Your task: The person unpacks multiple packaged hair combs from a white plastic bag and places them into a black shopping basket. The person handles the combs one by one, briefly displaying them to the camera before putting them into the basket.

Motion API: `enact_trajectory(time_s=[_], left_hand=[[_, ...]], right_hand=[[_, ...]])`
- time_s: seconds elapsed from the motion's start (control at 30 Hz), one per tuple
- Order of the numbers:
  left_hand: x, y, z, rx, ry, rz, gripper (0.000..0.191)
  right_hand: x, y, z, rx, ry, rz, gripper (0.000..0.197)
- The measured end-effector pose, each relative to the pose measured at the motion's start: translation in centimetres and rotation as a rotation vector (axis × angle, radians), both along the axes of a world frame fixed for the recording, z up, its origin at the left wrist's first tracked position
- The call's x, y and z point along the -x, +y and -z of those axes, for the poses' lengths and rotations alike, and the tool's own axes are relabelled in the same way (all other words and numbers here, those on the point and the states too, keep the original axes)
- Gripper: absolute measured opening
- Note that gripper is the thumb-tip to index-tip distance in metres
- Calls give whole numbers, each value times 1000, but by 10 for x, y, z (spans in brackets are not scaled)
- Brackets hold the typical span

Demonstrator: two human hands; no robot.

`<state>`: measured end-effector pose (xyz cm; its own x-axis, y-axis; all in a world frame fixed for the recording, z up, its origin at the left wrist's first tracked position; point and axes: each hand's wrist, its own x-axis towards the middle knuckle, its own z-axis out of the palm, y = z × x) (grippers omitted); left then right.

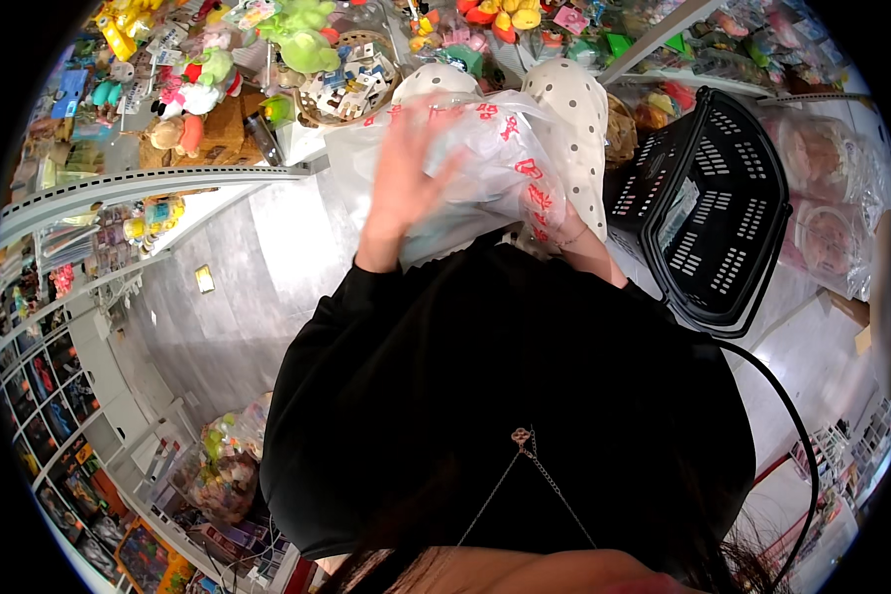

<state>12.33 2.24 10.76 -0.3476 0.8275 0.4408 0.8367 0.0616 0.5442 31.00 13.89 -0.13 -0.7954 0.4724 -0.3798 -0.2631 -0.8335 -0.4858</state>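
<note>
A translucent white plastic bag (475, 178) with red printed characters lies across my lap, over dotted light trousers (575, 126). Blurred by motion, my left hand (408, 174) is over the bag's left part with its fingers apart and nothing in them. My right hand (549, 208) shows dimly through the film at the bag's right side. Its fingers are mostly hidden, so their grip cannot be made out. What the bag contains is not clear.
A black plastic shopping basket (728, 200) stands at my right, with a packaged item (681, 211) inside. Ahead, a wicker basket (308, 111) holds small carded goods beside plush toys (304, 41). A metal shelf edge (156, 178) runs along the left. A small yellowish packet (204, 279) lies on the floor.
</note>
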Motion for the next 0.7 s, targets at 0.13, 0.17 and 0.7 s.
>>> enact_trajectory(time_s=[0.13,0.17,0.7], left_hand=[[43,-13,34,214,11,-322,43],[45,-15,44,314,-95,-287,46],[17,-11,25,399,-210,-385,29]], right_hand=[[36,-3,2,-296,-93,-157,33],[44,-6,1,-383,-113,-203,33],[39,-21,-12,-562,-209,-39,35]])
